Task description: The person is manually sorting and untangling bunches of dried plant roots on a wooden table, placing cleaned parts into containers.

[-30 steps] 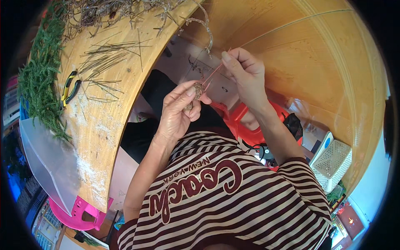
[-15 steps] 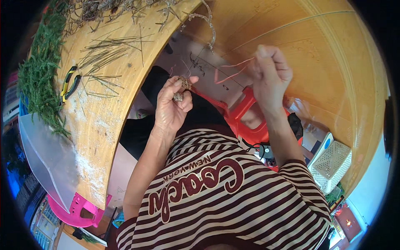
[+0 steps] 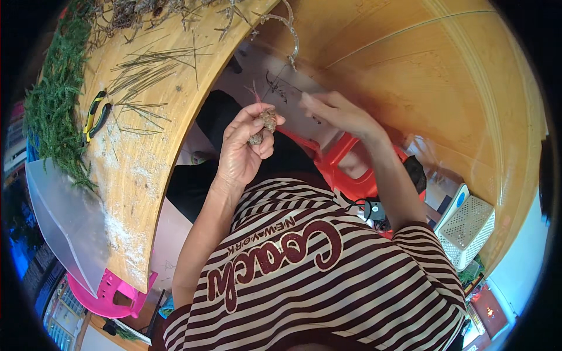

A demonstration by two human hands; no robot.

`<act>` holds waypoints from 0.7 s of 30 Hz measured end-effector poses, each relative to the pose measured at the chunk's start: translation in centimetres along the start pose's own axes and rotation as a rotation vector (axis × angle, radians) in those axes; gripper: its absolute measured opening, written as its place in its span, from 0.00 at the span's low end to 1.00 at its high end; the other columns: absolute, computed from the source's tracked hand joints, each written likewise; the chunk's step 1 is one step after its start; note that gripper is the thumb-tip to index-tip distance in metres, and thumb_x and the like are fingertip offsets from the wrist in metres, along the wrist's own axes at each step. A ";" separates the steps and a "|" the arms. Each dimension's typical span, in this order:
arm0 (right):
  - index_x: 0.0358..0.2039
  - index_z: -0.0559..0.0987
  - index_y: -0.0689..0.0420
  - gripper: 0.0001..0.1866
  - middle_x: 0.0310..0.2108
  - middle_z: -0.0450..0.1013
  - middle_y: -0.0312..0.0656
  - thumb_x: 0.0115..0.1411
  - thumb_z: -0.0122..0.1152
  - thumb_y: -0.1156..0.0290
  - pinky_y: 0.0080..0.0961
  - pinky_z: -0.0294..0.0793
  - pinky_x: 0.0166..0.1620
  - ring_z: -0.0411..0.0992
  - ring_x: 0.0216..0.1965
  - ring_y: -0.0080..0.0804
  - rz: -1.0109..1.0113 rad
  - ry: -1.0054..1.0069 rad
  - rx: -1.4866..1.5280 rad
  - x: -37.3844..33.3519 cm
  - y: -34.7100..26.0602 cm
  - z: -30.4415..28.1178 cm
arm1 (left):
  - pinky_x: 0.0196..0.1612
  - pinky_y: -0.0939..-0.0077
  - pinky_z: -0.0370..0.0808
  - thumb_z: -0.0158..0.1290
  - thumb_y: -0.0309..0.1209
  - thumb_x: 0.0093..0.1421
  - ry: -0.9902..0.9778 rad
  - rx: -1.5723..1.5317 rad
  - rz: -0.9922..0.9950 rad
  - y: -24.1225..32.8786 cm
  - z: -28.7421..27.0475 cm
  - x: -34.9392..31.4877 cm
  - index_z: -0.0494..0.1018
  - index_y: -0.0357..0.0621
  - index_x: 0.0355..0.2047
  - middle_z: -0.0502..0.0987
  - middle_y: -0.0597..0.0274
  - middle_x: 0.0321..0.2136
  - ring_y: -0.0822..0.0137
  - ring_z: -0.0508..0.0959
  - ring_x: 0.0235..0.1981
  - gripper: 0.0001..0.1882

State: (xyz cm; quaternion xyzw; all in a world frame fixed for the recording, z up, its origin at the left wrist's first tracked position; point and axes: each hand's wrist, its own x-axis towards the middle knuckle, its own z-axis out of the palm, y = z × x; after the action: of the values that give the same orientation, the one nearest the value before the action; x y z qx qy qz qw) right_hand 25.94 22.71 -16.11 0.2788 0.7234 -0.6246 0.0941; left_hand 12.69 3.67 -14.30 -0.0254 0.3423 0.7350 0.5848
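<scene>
Brown knobbly piece (image 3: 268,119) — position: in the left hand (image 3: 241,143), above the person's lap (image 3: 293,161), to the right of the wooden table (image 3: 134,167)'s curved edge.

Change noted over the last second: pink strands (image 3: 255,93) first ran taut from the piece to the right hand (image 3: 339,114); half a second later a loose pink loop hung from that hand, well out to the right. By this frame the loop was no longer discernible, and the right hand had swung back inward, blurred, fingers extended toward the left hand but apart from it. Whether it gripped any strand: could not tell. Short forked pink ends stood up behind the left forefinger. Judgement: tension was off, and the work stood between pulls, with the left hand alone steadying the piece.

Left hand: thumb and fingers pinched around the piece, grasp firm by appearance.

Orientation: long axis slanted, upper right to lower left as viewed. The upper lump showed beyond the thumb tip and leaned up and rightward; a lower lump showed under the thumb, near the curled fingers. Thumb covered the middle — could not confirm that both lumps were one body, nor which end was the tip.
</scene>
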 end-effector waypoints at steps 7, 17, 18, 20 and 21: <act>0.31 0.79 0.61 0.18 0.20 0.70 0.32 0.62 0.55 0.56 0.16 0.63 0.27 0.64 0.24 0.17 -0.173 -0.131 0.487 2.7 -3.4 4.1 | 0.18 0.86 0.56 0.45 0.28 0.62 0.036 0.244 -0.042 -0.6 0.3 -0.4 0.69 0.37 0.47 0.75 0.55 0.32 0.78 0.61 0.16 0.15; 0.21 0.76 0.64 0.22 0.13 0.62 0.36 0.64 0.53 0.58 0.22 0.58 0.20 0.58 0.17 0.18 -0.377 0.374 -0.150 2.0 -2.0 3.6 | 0.18 0.86 0.55 0.44 0.26 0.63 -0.041 0.013 -0.047 -0.1 0.4 -0.6 0.70 0.38 0.48 0.75 0.58 0.30 0.78 0.60 0.16 0.14; 0.18 0.73 0.65 0.24 0.11 0.59 0.41 0.63 0.52 0.57 0.26 0.58 0.19 0.57 0.14 0.22 -0.373 0.406 -0.119 2.0 -1.8 3.7 | 0.17 0.86 0.55 0.44 0.26 0.62 -0.049 -0.001 -0.054 -0.2 0.2 -0.6 0.69 0.38 0.48 0.75 0.58 0.29 0.78 0.61 0.16 0.15; 0.16 0.70 0.66 0.27 0.10 0.56 0.47 0.63 0.52 0.56 0.30 0.57 0.17 0.56 0.12 0.26 -0.371 0.434 -0.090 1.8 -2.0 3.8 | 0.17 0.86 0.55 0.44 0.26 0.62 -0.061 -0.033 -0.064 -0.3 0.1 -0.4 0.69 0.38 0.49 0.75 0.57 0.29 0.77 0.61 0.16 0.15; 0.15 0.70 0.66 0.27 0.09 0.55 0.47 0.63 0.52 0.56 0.30 0.57 0.17 0.55 0.11 0.26 -0.390 0.458 -0.077 1.5 -2.3 3.9 | 0.17 0.86 0.55 0.44 0.26 0.62 -0.060 -0.035 -0.063 -0.3 0.0 -0.4 0.69 0.38 0.49 0.75 0.57 0.29 0.77 0.61 0.16 0.15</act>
State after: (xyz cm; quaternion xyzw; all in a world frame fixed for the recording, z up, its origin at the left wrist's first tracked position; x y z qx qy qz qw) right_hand 22.63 19.29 -15.67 0.2646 0.7888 -0.5239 -0.1827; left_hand 13.12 3.36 -14.23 -0.0241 0.3107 0.7226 0.6171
